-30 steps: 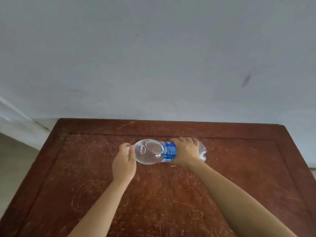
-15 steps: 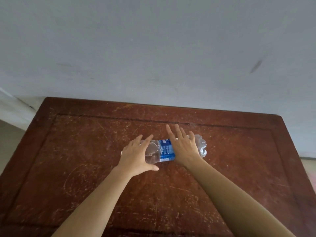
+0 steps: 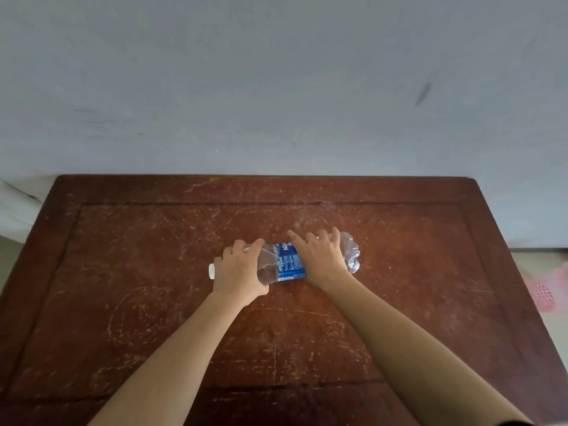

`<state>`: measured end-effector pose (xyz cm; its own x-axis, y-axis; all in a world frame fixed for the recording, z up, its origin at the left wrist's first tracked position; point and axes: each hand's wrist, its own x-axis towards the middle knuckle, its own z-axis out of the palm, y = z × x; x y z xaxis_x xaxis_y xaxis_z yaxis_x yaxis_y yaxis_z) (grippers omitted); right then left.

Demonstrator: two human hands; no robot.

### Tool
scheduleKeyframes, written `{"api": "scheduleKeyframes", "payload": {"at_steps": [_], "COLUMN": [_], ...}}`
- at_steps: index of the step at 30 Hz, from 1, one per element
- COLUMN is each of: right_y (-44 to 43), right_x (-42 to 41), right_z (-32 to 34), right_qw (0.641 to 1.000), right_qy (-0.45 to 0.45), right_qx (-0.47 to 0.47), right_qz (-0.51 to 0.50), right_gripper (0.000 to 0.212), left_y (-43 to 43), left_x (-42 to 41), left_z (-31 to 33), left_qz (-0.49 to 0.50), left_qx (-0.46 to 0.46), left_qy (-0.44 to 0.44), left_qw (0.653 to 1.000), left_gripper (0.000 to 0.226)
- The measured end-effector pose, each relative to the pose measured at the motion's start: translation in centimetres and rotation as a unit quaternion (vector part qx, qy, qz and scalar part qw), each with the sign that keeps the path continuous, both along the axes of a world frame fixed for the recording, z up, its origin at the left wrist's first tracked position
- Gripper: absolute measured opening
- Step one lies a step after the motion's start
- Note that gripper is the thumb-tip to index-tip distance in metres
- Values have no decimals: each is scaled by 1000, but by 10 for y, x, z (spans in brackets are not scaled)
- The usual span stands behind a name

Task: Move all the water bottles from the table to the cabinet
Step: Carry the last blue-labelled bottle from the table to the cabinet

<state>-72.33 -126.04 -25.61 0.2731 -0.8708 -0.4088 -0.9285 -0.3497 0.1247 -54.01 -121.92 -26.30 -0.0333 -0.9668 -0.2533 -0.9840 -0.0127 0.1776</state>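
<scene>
On the scratched wooden table, near its middle, a water bottle lies on its side, white cap pointing left. The left hand curls around its neck end; the right hand clasps over its base half.
</scene>
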Motion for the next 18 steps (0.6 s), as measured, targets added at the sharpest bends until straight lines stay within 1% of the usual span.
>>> {"api": "scheduleKeyframes", "payload": {"at_steps": [10, 14, 18], "right_y": [64, 92, 122], "right_x": [4, 5, -5], "right_z": [-5, -3, 0], "right_qw": [993, 987, 986], "right_qy": [-24, -25, -27], "right_qx": [-40, -34, -20], "right_qz": [-112, -157, -165], "right_gripper": [95, 95, 102], "left_y": [15, 27, 38], "left_x": [9, 0, -17], "left_z": [-4, 2, 11], "left_qz": [-104, -152, -191], "left_qx": [-32, 8, 68], "left_qy": [-4, -39, -87], "left_qw": [994, 988, 976], "left_gripper": [90, 88, 97]}}
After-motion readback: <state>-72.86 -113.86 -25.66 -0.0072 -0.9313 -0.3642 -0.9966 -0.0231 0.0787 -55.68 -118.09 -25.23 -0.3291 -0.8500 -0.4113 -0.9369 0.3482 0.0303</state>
